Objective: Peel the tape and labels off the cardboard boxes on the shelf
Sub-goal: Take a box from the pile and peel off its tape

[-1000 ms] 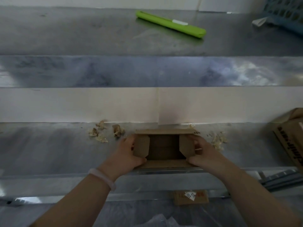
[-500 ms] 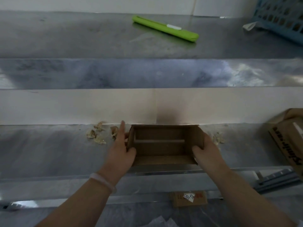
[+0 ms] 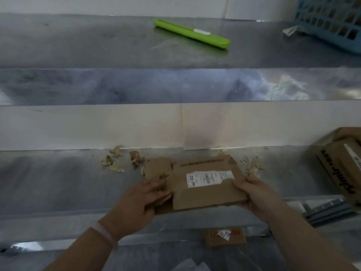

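Note:
A small brown cardboard box [image 3: 207, 194] lies on the lower metal shelf [image 3: 58, 182], turned so a printed face points up. A white label [image 3: 208, 178], partly torn at its right end, is stuck on that face. My left hand [image 3: 148, 200] grips the box's left end, its fingers over a folded flap. At the right end my right hand [image 3: 254, 194] holds the box, thumb on top near the label's torn edge. A loose flap [image 3: 156, 169] sticks out at the box's back left.
Crumpled tape scraps [image 3: 117, 163] lie by the back wall on the left, and more scraps [image 3: 254, 167] on the right. A second cardboard box [image 3: 340, 169] sits at the far right. On the upper shelf are a green cutter [image 3: 191, 34] and a blue basket [image 3: 332, 22]. Another labelled box [image 3: 224, 235] lies below.
The box showed its open inside before; both hands have turned it over, and its labelled outer face now points up. It also sits slightly nearer the shelf's front edge.

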`<state>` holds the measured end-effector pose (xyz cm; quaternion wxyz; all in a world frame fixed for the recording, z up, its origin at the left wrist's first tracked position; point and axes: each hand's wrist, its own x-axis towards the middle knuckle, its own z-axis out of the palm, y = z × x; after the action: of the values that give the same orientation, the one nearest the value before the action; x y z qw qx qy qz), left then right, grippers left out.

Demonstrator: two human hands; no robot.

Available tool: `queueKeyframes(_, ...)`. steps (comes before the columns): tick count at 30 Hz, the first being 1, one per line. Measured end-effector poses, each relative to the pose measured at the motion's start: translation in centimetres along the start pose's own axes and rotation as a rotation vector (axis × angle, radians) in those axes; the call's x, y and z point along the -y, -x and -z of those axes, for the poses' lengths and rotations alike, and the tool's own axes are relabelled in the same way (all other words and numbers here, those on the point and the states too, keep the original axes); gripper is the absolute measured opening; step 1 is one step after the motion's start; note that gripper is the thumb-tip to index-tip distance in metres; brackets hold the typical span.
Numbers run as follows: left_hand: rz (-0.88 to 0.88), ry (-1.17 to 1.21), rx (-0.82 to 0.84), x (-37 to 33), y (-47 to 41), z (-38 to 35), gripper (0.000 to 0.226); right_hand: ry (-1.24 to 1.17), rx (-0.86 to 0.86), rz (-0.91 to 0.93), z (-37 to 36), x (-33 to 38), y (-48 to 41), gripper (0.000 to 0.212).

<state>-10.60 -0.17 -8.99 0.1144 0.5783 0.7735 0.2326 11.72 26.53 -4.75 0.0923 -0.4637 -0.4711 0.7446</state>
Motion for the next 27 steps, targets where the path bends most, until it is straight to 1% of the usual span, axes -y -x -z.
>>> queueKeyframes(1,0.013,-0.037,0.033,-0.1,0.3,-0.3,0.048,0.033,-0.018,-0.023,0.4,-0.8,-0.3,0.028)
queueKeyframes(2,0.052,-0.045,0.081,-0.4,0.4,-0.5,0.053,0.063,-0.039,-0.043,0.7,-1.6,-0.5,0.029)
queueKeyframes(3,0.116,-0.032,0.119,-0.9,0.4,-0.9,0.065,0.122,-0.073,-0.047,0.9,-2.6,-0.8,0.031)
queueKeyframes(4,0.177,-0.034,0.119,-1.4,0.1,-1.5,0.074,0.248,-0.122,-0.025,1.0,-3.4,-1.1,0.033)
queueKeyframes(5,0.208,-0.076,0.097,-1.8,-0.2,-2.1,0.076,0.424,-0.18,0.015,1.0,-4.1,-1.2,0.034)
queueKeyframes(6,0.216,-0.151,0.079,-2.0,-0.6,-2.8,0.073,0.582,-0.226,0.055,0.7,-4.5,-1.1,0.036)
queueKeyframes(7,0.223,-0.229,0.089,-2.4,-1.0,-3.4,0.067,0.689,-0.27,0.101,0.5,-4.8,-0.9,0.038)
queueKeyframes(9,0.267,-0.35,0.092,-2.7,-1.8,-4.5,0.062,0.82,-0.321,0.211,0.1,-5.1,-0.3,0.046)
queueKeyframes(10,0.269,-0.367,0.078,-2.7,-2.0,-5.1,0.063,0.924,-0.35,0.27,0.0,-5.3,-0.2,0.051)
queueKeyframes(12,0.254,-0.374,0.055,-2.9,-1.9,-6.1,0.064,1.245,-0.401,0.391,0.1,-5.8,-0.3,0.055)
queueKeyframes(14,0.218,-0.394,-0.001,-2.8,-1.7,-7.1,0.064,1.452,-0.378,0.509,0.2,-6.7,-0.8,0.057)
queueKeyframes(16,0.212,-0.394,-0.017,-2.6,-1.6,-7.4,0.065,1.525,-0.267,0.582,-0.2,-7.9,-1.2,0.066)
queueKeyframes(18,0.215,-0.386,-0.017,-2.5,-1.7,-7.5,0.065,1.566,-0.21,0.609,-0.8,-8.9,-1.4,0.072)
queueKeyframes(22,0.222,-0.344,-0.009,-2.4,-1.8,-7.5,0.066,1.63,-0.232,0.579,-1.0,-9.1,-1.6,0.077)
queueKeyframes(24,0.218,-0.284,-0.015,-1.9,-1.7,-7.3,0.067,1.597,-0.207,0.598,-0.6,-8.5,-1.5,0.08)
queueKeyframes(25,0.223,-0.224,-0.04,-1.6,-1.6,-7.1,0.067,1.564,-0.202,0.596,-0.3,-8.0,-1.5,0.077)
queueKeyframes(27,0.32,-0.09,-0.096,-1.4,-1.3,-6.3,0.064,1.507,-0.238,0.598,-0.1,-7.1,-1.4,0.057)
